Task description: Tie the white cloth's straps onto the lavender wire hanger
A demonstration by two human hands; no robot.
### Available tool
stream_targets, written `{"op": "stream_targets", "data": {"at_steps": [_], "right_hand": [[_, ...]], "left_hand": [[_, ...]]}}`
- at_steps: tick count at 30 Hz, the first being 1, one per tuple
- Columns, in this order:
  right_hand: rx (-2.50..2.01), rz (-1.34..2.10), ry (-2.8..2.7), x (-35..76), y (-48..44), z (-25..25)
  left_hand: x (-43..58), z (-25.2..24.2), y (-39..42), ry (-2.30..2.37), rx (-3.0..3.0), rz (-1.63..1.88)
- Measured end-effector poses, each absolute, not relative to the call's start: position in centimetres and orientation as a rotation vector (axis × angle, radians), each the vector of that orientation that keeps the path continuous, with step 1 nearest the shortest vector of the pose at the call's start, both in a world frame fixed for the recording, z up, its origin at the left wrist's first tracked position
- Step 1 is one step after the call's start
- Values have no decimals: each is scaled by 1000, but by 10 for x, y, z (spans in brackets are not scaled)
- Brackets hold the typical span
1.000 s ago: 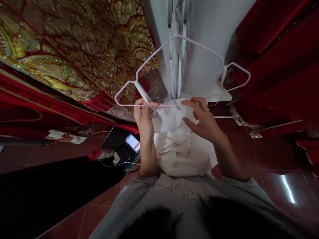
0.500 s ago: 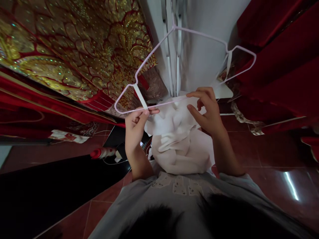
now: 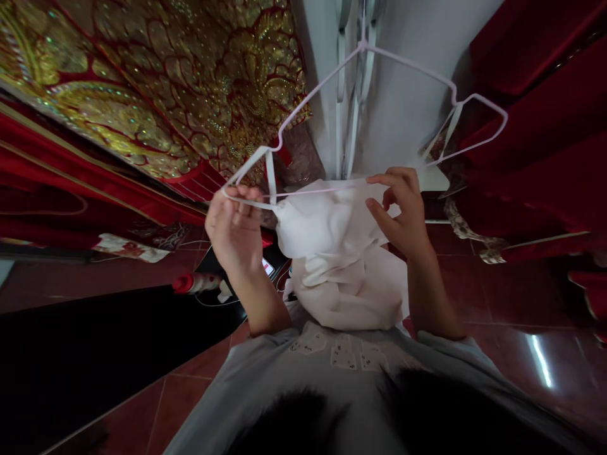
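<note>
A pale lilac hanger (image 3: 317,95) hangs in front of me, with a white garment (image 3: 327,227) below its bottom bar. My left hand (image 3: 237,227) is closed on a thin white strap (image 3: 270,170) of the garment, which is stretched around the hanger's left end. The fingers curl at that end, thumb toward me. My right hand (image 3: 398,208) is open, thumb and fingers apart, its index fingertip at the garment's upper right edge by the bottom bar. Whether that fingertip touches is unclear. Another strap (image 3: 454,126) loops over the hanger's right notch.
Gold sequinned red clothing (image 3: 227,82) hangs at the left, and dark red cloth (image 3: 545,133) at the right. Behind the hanger are grey metal bars (image 3: 340,114) against a white panel. At lower left, a red-capped bottle (image 3: 190,283) and a lit phone (image 3: 268,268) lie on a black surface.
My left hand has moved left and slightly up, pulling the strap outward around the hanger's left end. The hanger appears further right in view. My right hand has barely moved.
</note>
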State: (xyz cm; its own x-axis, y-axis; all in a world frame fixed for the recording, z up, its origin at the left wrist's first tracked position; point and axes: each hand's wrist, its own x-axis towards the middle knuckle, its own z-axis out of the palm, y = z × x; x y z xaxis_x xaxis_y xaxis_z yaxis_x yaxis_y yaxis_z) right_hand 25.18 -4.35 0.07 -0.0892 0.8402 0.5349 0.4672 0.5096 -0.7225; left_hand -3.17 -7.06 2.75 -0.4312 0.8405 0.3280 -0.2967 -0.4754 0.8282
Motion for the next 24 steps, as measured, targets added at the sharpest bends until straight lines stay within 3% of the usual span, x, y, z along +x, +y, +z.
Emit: {"op": "stream_targets", "data": {"at_steps": [5, 9, 13, 20, 24], "right_hand": [[-1114, 437, -1746, 251, -47, 0], [-1102, 488, -1766, 246, -52, 2], [-998, 596, -1801, 238, -58, 4], [-1169, 435, -1198, 276, -40, 20], [-1221, 671, -1318, 288, -35, 33]], "left_hand": [[-48, 6, -42, 1142, 1111, 2240], [-29, -8, -35, 1025, 1061, 1965], [7, 8, -47, 912, 974, 1748], [31, 23, -51, 950, 903, 1758], [32, 17, -49, 920, 943, 1767]]}}
